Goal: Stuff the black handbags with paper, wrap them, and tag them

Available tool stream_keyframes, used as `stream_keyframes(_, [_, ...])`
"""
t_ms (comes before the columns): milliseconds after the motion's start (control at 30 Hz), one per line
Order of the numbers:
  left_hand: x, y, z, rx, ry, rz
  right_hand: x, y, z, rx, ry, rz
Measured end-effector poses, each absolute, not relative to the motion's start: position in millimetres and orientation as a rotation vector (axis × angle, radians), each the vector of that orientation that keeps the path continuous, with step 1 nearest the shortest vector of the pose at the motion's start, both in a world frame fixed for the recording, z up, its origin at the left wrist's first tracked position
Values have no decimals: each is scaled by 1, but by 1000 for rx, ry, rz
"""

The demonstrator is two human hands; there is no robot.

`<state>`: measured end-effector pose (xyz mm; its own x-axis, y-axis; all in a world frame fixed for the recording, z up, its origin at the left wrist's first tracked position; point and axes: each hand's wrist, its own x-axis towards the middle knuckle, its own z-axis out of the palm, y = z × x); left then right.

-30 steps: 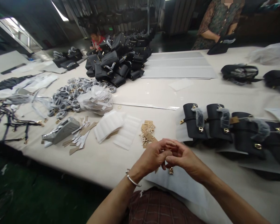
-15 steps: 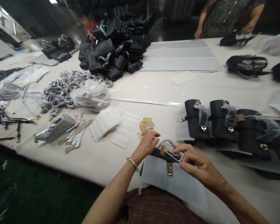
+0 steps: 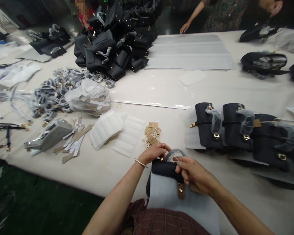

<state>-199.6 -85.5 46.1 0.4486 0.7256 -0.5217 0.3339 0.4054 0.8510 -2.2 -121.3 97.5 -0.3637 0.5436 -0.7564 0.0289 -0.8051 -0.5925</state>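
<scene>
A black handbag (image 3: 164, 168) lies in front of me against my lap, with a grey sheet (image 3: 165, 192) over its front and a gold clasp (image 3: 180, 191) showing at the sheet's edge. Its wrapped handle (image 3: 175, 151) arches up at the top. My left hand (image 3: 156, 151) is closed at the left end of this handle, fingertips partly hidden. Beside the handle's right side, my right hand (image 3: 194, 173) pinches a thin pale string; the tag on it is mostly hidden by the fingers. Brown paper tags with strings (image 3: 152, 132) lie piled just beyond my left hand.
White foam sheets (image 3: 129, 135), paper strips (image 3: 72, 143) and a grey dispenser (image 3: 50, 135) lie left. Several black bags (image 3: 208, 125) line the right. Behind are a bag heap (image 3: 103, 49), wrapped coiled straps (image 3: 51, 91) and grey sheets (image 3: 186, 52). Two people stand across the table.
My right hand has moved left and down to the handle, and the tag that dangled from its string is now mostly hidden. My left hand has come to the handle's left end.
</scene>
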Motion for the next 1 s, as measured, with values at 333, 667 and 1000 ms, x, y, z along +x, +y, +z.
stream_keyframes(333, [-199, -89, 31, 1234, 1181, 614, -36, -93, 99, -1454, -339, 2391])
stream_keyframes(667, [-193, -102, 39, 1635, 1525, 626, -21, -112, 97, -1590, -341, 2209])
stream_keyframes(1000, [-206, -105, 29, 702, 1087, 974, -16, -112, 67, -1761, -1607, 1559])
